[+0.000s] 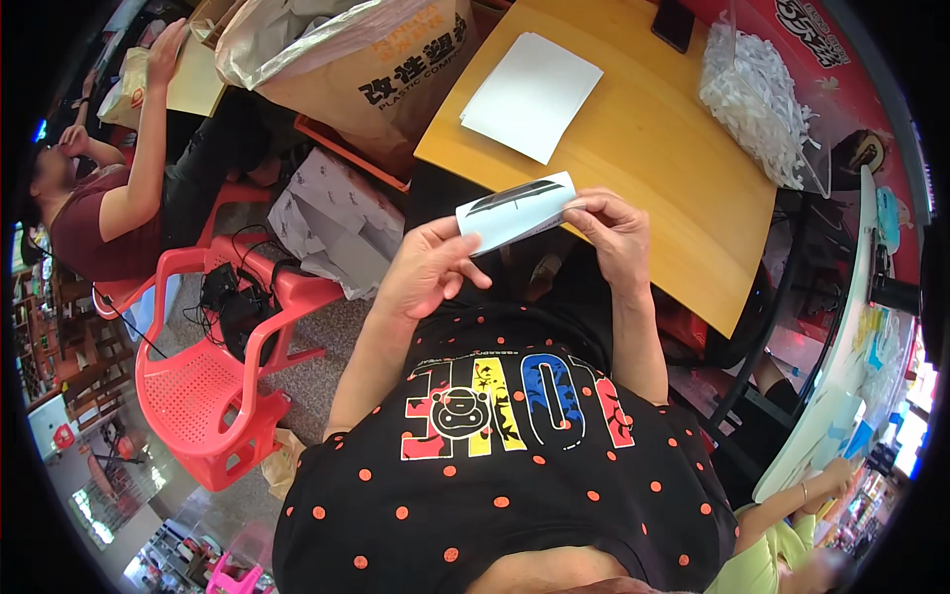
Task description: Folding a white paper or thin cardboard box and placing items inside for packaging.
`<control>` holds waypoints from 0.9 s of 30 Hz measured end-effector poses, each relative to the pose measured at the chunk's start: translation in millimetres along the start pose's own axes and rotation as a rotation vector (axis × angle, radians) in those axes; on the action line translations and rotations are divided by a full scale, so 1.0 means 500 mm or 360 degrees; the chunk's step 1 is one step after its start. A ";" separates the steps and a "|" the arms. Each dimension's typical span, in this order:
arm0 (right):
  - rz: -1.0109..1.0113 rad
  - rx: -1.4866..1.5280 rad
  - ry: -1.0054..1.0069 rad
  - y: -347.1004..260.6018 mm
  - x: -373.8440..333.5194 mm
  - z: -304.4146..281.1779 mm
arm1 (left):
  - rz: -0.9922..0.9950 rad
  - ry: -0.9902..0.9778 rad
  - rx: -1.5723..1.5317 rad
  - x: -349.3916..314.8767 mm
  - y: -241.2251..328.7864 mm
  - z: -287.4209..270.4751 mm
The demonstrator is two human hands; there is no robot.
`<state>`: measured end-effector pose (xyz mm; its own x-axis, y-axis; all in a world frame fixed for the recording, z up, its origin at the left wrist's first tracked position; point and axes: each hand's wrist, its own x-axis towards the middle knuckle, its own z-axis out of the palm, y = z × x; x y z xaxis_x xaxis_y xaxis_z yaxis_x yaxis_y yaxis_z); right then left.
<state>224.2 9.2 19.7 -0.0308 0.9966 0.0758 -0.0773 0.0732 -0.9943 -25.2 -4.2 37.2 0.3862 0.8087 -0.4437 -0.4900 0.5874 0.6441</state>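
Between my two hands, in front of my chest near the table's close edge, is a light-blue piece of printed card [517, 210]. It is bent or folded, with a dark shape on its upper face. My left hand [430, 267] holds its left end, thumb on top and the other fingers partly curled below. At the opposite end, my right hand [616, 233] pinches the corner between thumb and fingers. A stack of white sheets [531, 96] lies on the yellow wooden table [653, 148] just beyond the card.
A clear bin of shredded white paper [757, 109] and a dark phone [673, 25] sit on the table's far side. Left of it stand a large brown sack [346, 79] and a red plastic chair [198, 391] with black cables. Other people are at far left and lower right.
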 end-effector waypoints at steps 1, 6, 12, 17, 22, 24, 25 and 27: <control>0.0053 0.0080 0.0029 0.001 0.000 0.002 | -0.0050 -0.0092 -0.0039 0.004 -0.007 -0.006; 0.0250 0.0285 0.0183 0.006 -0.001 0.010 | 0.0032 -0.0106 0.0120 0.013 -0.035 0.003; 0.0252 0.0303 0.0277 0.025 -0.003 0.010 | 0.0180 -0.0124 -0.0193 0.017 -0.037 0.034; 0.0265 0.0359 0.0304 0.028 -0.004 0.016 | 0.0431 0.0099 0.0457 0.026 -0.073 0.034; 0.0295 0.0345 0.0270 0.024 -0.009 0.023 | 0.0443 0.0199 0.0484 0.032 -0.086 0.020; 0.0296 0.0312 0.0253 0.031 -0.011 0.022 | 0.0443 0.0206 0.0469 0.031 -0.093 0.019; 0.0296 0.0309 0.0257 0.035 -0.012 0.022 | 0.0456 0.0198 0.0462 0.030 -0.094 0.018; 0.0298 0.0302 0.0261 0.042 -0.013 0.022 | 0.0484 0.0185 0.0445 0.029 -0.096 0.017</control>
<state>211.7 3.7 -0.9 0.0981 0.9859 -0.1355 -0.2709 -0.1046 -0.9569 10.7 -21.3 5.2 0.1584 0.9513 -0.2646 -0.3311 0.3036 0.8934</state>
